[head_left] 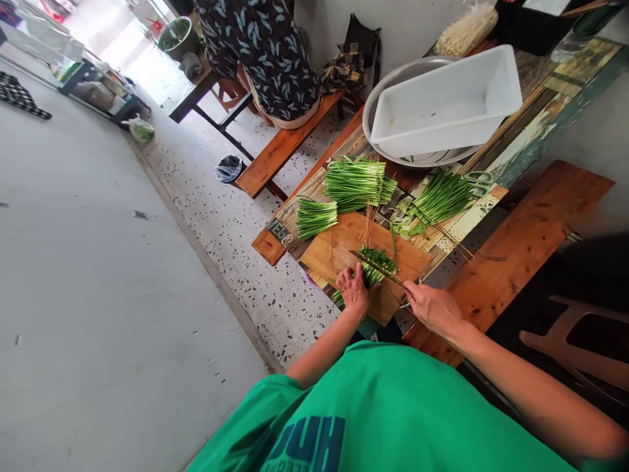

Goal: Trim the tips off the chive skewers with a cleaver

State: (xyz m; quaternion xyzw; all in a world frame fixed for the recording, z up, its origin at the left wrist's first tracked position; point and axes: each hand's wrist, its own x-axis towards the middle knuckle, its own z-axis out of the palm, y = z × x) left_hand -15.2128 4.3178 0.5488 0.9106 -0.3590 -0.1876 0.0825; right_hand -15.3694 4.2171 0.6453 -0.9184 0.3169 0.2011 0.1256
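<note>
A knife (381,269) is gripped by its handle in my right hand (433,309), its blade lying across a bunch of green garlic chives (372,275). My left hand (354,292) is closed over the same bunch, fingers curled beside the blade. Finely cut chives (381,257) lie on the far side of the blade. All of this rests on a wooden cutting board (317,254). Beyond the board sit a large chive bundle (354,183) and a smaller chive bundle (316,218). Thin wooden sticks (367,224) lie over the board's far edge.
Another chive bundle (443,198) lies at right near green-handled scissors (479,177). A white plastic bin (442,105) rests in a metal basin (371,124) at the table's back. A bench (535,242) stands at right. A person (265,59) sits on another bench (275,154).
</note>
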